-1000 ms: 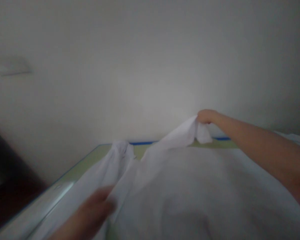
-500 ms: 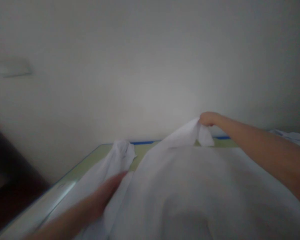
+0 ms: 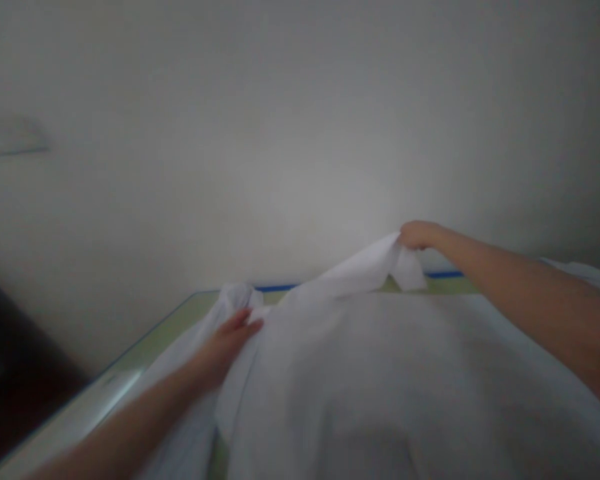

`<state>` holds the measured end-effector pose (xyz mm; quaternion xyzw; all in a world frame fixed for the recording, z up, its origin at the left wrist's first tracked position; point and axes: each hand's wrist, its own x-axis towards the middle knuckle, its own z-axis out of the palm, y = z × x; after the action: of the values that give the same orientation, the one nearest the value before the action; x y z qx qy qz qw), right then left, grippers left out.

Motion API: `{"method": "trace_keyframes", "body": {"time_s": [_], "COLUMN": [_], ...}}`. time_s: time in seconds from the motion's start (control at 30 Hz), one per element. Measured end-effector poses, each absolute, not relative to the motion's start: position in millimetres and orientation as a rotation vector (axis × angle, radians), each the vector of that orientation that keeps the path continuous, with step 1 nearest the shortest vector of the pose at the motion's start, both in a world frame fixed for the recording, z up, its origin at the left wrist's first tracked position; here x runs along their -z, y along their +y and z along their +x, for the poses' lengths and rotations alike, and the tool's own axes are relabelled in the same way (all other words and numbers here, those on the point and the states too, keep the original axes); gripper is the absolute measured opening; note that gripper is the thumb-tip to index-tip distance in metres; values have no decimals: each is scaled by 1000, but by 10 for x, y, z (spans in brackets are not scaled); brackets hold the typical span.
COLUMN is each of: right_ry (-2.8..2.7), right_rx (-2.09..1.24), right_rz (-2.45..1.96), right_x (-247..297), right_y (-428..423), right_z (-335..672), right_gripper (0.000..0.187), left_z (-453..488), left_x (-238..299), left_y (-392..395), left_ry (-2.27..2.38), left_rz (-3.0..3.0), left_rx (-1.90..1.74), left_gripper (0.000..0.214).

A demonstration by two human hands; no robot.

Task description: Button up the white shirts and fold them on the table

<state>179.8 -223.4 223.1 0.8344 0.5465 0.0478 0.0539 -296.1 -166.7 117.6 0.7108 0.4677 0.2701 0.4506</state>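
Note:
A large white cloth (image 3: 380, 373) lies spread over a table with a pale green top (image 3: 180, 323). My right hand (image 3: 416, 235) is closed in a pinch on the cloth's far edge and holds it lifted above the table's back edge. My left hand (image 3: 227, 341) reaches forward over the cloth's left part, its fingers stretched out and touching a fold near a bunched-up corner (image 3: 240, 295). Whether those fingers grip the fabric is unclear.
A plain pale wall (image 3: 300, 133) rises right behind the table. A blue strip (image 3: 275, 288) runs along the table's back edge. The table's left edge (image 3: 105, 380) drops off to a dark floor area (image 3: 15, 373).
My left hand has moved forward along the cloth, from near the bottom of the view up to the fold by the bunched corner. My right hand keeps its lifted pinch, almost unmoved.

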Motion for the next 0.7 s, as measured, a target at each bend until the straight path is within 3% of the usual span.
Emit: {"method": "trace_keyframes", "body": {"time_s": [0.17, 0.27, 0.4, 0.5, 0.7], "right_ry": [1632, 1604, 1619, 1770, 2004], "right_rx": [-148, -93, 30, 45, -683], "right_rz": [2583, 2644, 2892, 2967, 2760], "right_x": [-2237, -2269, -2379, -2569, -3134], "right_y": [-2287, -2332, -2350, -2316, -2364], "right_z": [1872, 1889, 1814, 1638, 877], "right_gripper": [39, 39, 41, 42, 37], "left_z": [-3113, -3208, -3152, -2816, -1652], "left_x": [-750, -679, -919, -1229, -1790], "left_y": [-1477, -1355, -1203, -1093, -1106], "left_ry": [1407, 1464, 1370, 1283, 835], "left_rz": [1864, 2032, 2344, 2573, 2720], "left_rx": [-481, -403, -189, -240, -860], "left_gripper": [38, 44, 62, 67, 98]}}
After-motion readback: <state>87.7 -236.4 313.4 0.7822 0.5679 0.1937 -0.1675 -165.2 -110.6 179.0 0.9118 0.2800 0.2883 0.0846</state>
